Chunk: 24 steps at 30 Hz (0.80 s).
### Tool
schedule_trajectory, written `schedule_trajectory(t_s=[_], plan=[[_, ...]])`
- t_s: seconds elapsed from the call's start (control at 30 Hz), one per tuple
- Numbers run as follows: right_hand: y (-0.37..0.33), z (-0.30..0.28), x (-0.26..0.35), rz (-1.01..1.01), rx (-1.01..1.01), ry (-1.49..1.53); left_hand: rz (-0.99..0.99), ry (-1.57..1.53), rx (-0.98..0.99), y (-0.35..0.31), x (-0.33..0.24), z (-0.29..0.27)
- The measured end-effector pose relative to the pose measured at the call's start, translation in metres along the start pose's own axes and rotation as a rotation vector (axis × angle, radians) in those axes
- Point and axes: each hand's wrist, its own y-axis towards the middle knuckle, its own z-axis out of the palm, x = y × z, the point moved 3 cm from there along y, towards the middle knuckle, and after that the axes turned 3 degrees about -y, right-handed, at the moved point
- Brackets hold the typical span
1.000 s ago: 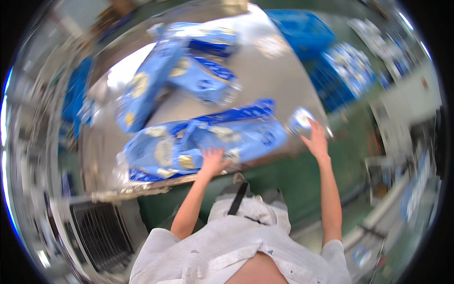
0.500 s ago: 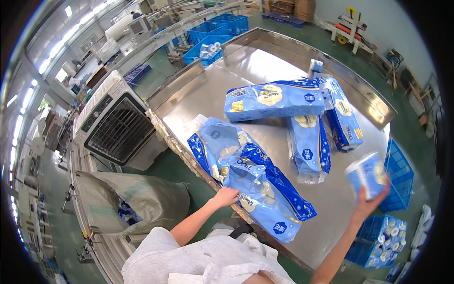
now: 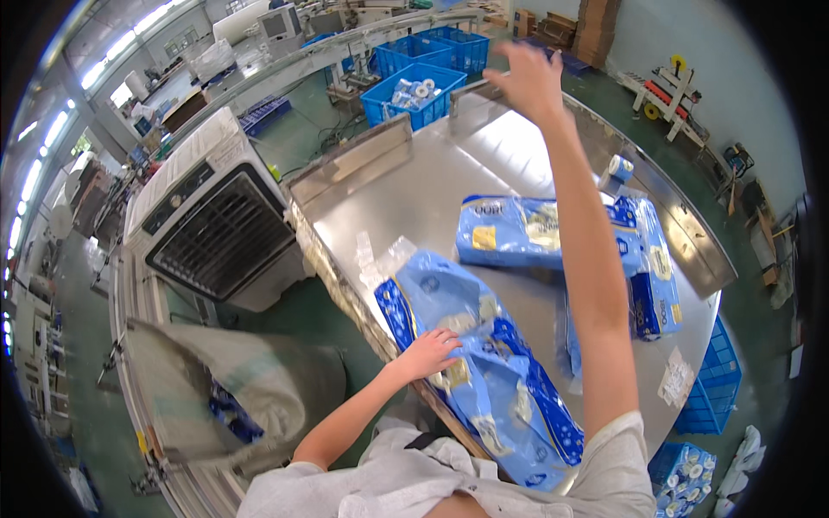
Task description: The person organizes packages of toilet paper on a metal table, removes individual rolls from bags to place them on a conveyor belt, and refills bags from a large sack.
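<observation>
My left hand (image 3: pixel 432 352) lies on a crumpled, mostly slack blue plastic bag (image 3: pixel 453 289) at the near left edge of the metal table, its fingers stretched over the film. High over the table's far edge, my raised right hand (image 3: pixel 528 82) is slightly blurred, fingers spread and nothing in them. Beyond it, a blurred blue shape (image 3: pixel 447 3) shows at the top edge of the view; I cannot make out what it is. A filled blue pack of rolls (image 3: pixel 505 233) lies across the table, partly behind my right forearm. Another pack (image 3: pixel 658 285) lies to its right.
One small wrapped roll (image 3: pixel 619 168) stands by the far rim of the metal table (image 3: pixel 380 203). Blue crates (image 3: pixel 414 95) with rolls stand beyond it; more blue crates (image 3: pixel 712 384) are at the right. An air cooler (image 3: pixel 220 229) and a woven sack (image 3: pixel 294 388) stand left.
My right hand has swung from the right side up to the far edge and no longer holds the wrapped roll. My left hand has moved further onto the slack bag. The view has shifted.
</observation>
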Motion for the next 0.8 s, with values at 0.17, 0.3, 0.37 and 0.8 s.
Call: schedule_trajectory(t_s=[0.17,0.3,0.37,0.8], plan=[[-0.194,0.093,-0.025,0.23,0.28,0.016,-0.199,-0.174,0.024,-0.013,0.095,-0.038],[-0.495,0.01,-0.099,0.653,0.889,-0.487,-0.136,-0.063,0.023,-0.006,0.139,-0.046],[-0.642,-0.117,-0.113,1.09,0.993,-0.631,-0.112,-0.233,0.104,0.015,0.137,-0.032],[-0.559,0.047,0.102,1.278,1.232,0.754,0.193,0.129,1.078,0.015,0.204,0.145]])
